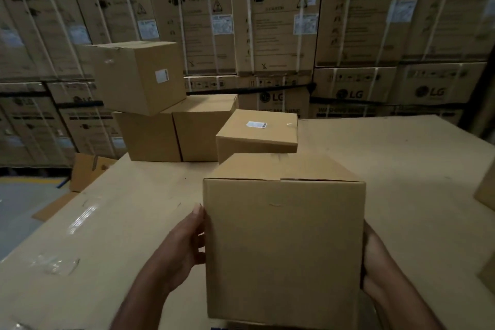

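A plain brown cardboard box (284, 246) fills the lower middle of the head view, held above a cardboard-covered surface (388, 169). My left hand (184, 246) presses against its left side, thumb pointing up along the edge and fingers reaching behind. My right hand (375, 262) holds its right side, mostly hidden by the box. The top flaps are folded shut and no tape is visible.
Just behind lies a low labelled box (257, 131). Further left stand two boxes (176, 131) side by side with another labelled box (139, 75) tilted on top. Strapped washing machine cartons (273, 16) wall off the back. Box edges (486, 195) show at right, grey floor (21, 209) at left.
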Available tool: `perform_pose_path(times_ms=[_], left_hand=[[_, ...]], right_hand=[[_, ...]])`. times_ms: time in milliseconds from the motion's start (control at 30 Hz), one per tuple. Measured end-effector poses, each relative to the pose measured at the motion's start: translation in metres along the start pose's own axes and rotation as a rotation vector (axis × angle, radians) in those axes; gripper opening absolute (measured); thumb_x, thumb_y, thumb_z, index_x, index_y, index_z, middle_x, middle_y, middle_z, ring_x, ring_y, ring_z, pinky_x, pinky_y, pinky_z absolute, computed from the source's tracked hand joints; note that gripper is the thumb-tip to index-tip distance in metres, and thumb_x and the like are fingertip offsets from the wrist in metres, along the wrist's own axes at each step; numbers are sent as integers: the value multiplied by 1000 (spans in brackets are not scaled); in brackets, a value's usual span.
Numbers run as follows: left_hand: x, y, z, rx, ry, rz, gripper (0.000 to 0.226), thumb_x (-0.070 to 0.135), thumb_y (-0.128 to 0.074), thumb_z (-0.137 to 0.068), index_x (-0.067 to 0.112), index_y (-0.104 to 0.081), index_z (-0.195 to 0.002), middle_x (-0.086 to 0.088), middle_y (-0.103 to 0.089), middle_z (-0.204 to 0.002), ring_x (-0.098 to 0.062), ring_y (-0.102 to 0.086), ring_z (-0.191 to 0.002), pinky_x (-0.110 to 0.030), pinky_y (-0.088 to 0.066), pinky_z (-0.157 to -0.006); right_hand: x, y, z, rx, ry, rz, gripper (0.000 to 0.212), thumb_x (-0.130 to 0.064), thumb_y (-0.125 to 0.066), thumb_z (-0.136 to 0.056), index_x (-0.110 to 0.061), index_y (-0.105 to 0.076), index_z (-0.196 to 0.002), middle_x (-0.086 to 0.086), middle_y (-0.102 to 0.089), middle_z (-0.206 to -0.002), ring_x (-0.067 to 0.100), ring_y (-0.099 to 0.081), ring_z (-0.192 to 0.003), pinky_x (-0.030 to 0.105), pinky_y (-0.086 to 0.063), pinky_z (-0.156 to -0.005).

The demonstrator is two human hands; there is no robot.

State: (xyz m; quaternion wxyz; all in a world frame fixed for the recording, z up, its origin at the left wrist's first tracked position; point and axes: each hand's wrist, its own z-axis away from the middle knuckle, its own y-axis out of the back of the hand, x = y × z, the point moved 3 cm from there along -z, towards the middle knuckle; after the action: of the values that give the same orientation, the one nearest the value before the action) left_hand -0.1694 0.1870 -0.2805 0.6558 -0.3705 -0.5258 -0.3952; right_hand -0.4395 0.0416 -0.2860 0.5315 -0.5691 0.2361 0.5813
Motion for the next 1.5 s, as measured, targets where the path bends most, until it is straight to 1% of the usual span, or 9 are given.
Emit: perform_pose_path(times_ms=[400, 533, 700, 833, 933, 1000, 1267, 1433, 1500], left_hand=[[6, 8, -26, -5, 36, -42, 76, 78, -44, -79, 35, -48, -141, 3, -53, -143, -27, -48, -133, -59, -43, -108], [14, 13, -48, 269, -14, 46, 66, 76, -36, -90, 26, -62, -123, 4, -68, -116, -18, -60, -109, -48, -47, -100], [20, 29, -73, 695, -279, -232, 53, 55, -33, -104, 17, -49, -139, -8, -56, -136, -27, -54, -122, -39, -44, -96], [33, 30, -71, 729, -401, -452, 57, 51, -33, -105, 22, -32, -154, -7, -23, -163, -32, -23, -148, -58, -29, -116], [34, 17, -58, 495, -330, -452, 86, 77, -28, -92, 27, -14, -161, 0, -2, -169, -23, -2, -155, -57, -13, -123], [31, 12, -47, 356, -295, -442, 111, 94, -29, -73, 32, -1, -161, 7, 4, -169, -19, 2, -156, -58, -13, -123], [46, 40, -39, 12, -304, -199, 135, 95, -64, -49, 45, -4, -158, 11, -21, -166, -18, -34, -147, -54, -35, -117], [67, 55, -41, 25, -374, -125, 71, 50, -79, -78, 39, -48, -140, 10, -68, -127, -17, -65, -119, -39, -55, -96], [65, 60, -47, 68, -344, -174, 56, 24, -71, -91, 41, -50, -141, 12, -68, -125, -18, -64, -119, -38, -55, -95]], right_hand=[[7, -7, 0, 153, 32, 175, 53, -51, -36, -103, -15, -74, -96, 11, -75, -80, 23, -71, -67, 40, -50, -73], [-5, -10, 2, 209, 128, 395, 68, -75, -29, -84, -26, -70, -106, 1, -72, -107, 20, -64, -104, 46, -42, -101], [-5, -38, -1, 263, 437, 603, 30, -42, -67, -84, -26, -68, -109, 4, -64, -113, 17, -63, -107, 31, -49, -89], [7, -50, -10, 258, 505, 798, 80, -87, -65, -53, -44, -54, -119, 1, -38, -146, 12, -38, -132, 29, -39, -100], [16, -58, -26, 197, 328, 801, 148, -97, -61, -31, -40, -5, -157, -15, 8, -165, 14, -7, -149, 50, -23, -119], [21, -64, -35, 162, 283, 802, 158, -103, -54, -27, -39, 14, -155, -10, 10, -166, 21, -1, -154, 56, -20, -121], [-15, -66, -33, 349, 483, 618, 88, -55, -71, -81, -29, -30, -155, 8, -55, -137, 24, -59, -112, 41, -51, -92], [-24, -81, -15, 498, 835, 835, 50, -38, -75, -82, -23, -63, -129, -2, -56, -105, 4, -49, -73, 14, -43, -69], [-20, -86, -13, 552, 887, 923, 45, -32, -76, -82, -19, -66, -124, 2, -52, -106, 14, -56, -86, 28, -52, -79]])
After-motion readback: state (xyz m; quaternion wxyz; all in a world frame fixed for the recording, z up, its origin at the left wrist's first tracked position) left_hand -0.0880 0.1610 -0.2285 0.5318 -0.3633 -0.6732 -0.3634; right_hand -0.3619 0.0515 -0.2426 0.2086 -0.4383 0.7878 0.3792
